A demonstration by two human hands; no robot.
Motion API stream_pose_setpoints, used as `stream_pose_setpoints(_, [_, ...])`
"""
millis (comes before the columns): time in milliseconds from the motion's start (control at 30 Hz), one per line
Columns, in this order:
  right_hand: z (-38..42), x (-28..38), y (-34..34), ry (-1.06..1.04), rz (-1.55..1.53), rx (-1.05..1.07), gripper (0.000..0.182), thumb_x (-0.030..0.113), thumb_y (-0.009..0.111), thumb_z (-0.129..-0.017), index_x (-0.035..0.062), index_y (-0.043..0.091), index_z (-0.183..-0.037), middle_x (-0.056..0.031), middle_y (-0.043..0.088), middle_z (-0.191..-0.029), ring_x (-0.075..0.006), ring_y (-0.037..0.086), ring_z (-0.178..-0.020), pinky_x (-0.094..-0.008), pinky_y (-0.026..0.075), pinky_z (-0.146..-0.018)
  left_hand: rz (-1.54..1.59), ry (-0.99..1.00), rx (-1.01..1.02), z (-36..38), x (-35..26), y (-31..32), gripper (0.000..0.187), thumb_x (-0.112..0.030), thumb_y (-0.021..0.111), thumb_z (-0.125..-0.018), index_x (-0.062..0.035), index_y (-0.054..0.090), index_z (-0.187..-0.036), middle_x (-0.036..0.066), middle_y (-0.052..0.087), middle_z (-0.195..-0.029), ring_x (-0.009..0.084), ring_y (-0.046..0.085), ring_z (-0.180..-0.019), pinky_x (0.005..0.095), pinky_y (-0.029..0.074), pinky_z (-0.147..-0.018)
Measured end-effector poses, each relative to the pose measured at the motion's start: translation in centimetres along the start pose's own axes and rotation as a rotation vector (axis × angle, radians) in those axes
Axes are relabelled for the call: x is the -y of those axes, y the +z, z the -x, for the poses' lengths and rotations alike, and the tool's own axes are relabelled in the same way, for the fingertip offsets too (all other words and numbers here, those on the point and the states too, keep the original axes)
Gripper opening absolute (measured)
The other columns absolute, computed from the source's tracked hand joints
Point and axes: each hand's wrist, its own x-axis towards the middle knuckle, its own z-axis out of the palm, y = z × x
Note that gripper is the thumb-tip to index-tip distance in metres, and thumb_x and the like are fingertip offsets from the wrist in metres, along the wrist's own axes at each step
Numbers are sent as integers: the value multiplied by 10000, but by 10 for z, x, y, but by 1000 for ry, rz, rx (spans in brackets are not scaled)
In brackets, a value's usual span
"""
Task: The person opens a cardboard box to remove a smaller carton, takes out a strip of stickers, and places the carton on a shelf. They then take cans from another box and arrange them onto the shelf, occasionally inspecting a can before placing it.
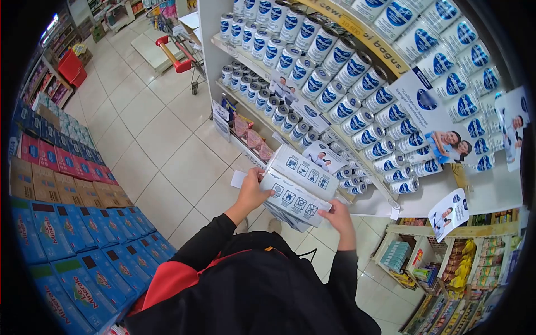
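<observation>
A white cardboard carton printed with rows of small dark handling symbols is held in front of my body, above the floor. My left hand is closed on its left edge, thumb lying on the printed face. On the opposite side my right hand grips the lower right edge, with its fingers partly hidden behind the cardboard. Just beyond the carton stands a shelf with rows of white cans bearing blue oval labels. A promotional card showing people is right behind the carton's far edge.
Blue water cartons are stacked on the left, with brown boxes and pink boxes behind them. A cart with a red handle stands at the upper middle. Snack racks are at lower right. A tiled floor runs between.
</observation>
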Motion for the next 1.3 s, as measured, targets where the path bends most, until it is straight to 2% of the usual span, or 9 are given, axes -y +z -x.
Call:
stream_pose_setpoints(100, [-19, 72, -1, -75, 695, -215, 266, 173, 653, -655, 18, 531, -833, -122, 577, -777, -275, 552, -703, -354, 432, -644, 71, 23, -43, 2, 6, 7, 611, -40, 731, -550, -23, 347, -1024, 61, 453, -825, 161, 479, -800, 294, 415, -738])
stream_pose_setpoints(200, [-56, 115, 49, -557, 321, -232, 169, 161, 586, -713, 33, 518, -800, -141, 560, -789, -312, 531, -767, -379, 416, -683, 31, 144, -19, 0, 14, 4, 618, -25, 707, -570, -29, 313, -1047, 68, 445, -885, 168, 464, -860, 329, 400, -797])
stream_pose_setpoints(267, [-71, 130, 78, -528, 422, -131, 218, 237, 571, -731, 42, 522, -814, -144, 577, -801, -320, 542, -792, -382, 420, -694, 40, 83, 56, 3, 12, -8, 638, -8, 686, -582, -36, 286, -1077, 76, 441, -957, 187, 445, -956, 349, 372, -860])
stream_pose_setpoints(333, [-77, 147, 97, -123, 656, 121, 324, 344, 552, -732, 42, 546, -848, -155, 595, -822, -319, 553, -843, -384, 416, -738, 329, 102, 172, 5, 13, -19, 679, 3, 681, -563, -24, 282, -1113, 111, 459, -990, 250, 438, -982, 371, 347, -853])
stream_pose_setpoints(467, [-70, 166, 115, -78, 797, 125, 387, 393, 533, -723, 28, 579, -841, -167, 603, -844, -315, 565, -861, -405, 420, -747, 423, 117, 175, 12, 26, -24, 784, -3, 703, -559, -16, 241, -1193, 139, 419, -1105, 272, 399, -1070, 363, 317, -914])
stream_pose_setpoints(567, [-72, 163, 122, -128, 933, 120, 425, 426, 513, -710, 32, 610, -837, -165, 601, -859, -343, 571, -800, -390, 445, -698, 90, 272, 238, 8, 41, -15, 983, -108, 767, -535, -3, 142, -1286, 178, 346, -1228, 290, 352, -1140, 341, 307, -941])
stream_pose_setpoints(833, [-88, 106, 127, -587, 528, -185, 239, 229, 539, -691, 24, 549, -568, -143, 556, -625, -322, 544, -603, -435, 388, -544, -8, 365, 250, -6, 40, -6, 867, -175, 760, -520, -25, 285, -1229, 188, 406, -1164, 337, 400, -1075, 352, 344, -894])
stream_pose_setpoints(1267, [-81, 84, 105, -819, 204, -185, 186, 52, 566, -638, 41, 425, -518, -79, 443, -513, -243, 455, -489, -339, 300, -501, 22, 476, 277, -17, 56, 10, 840, -191, 738, -557, -57, 300, -1260, 173, 432, -1177, 332, 422, -1076, 340, 362, -880])
stream_pose_setpoints(1300, [-78, 83, 107, -824, 199, -193, 186, 52, 566, -638, 41, 425, -518, -79, 443, -513, -243, 455, -489, -339, 300, -501, 105, 329, 434, -19, 58, 6, 832, -107, 696, -563, -69, 272, -1278, 141, 377, -1232, 292, 399, -1109, 332, 355, -888])
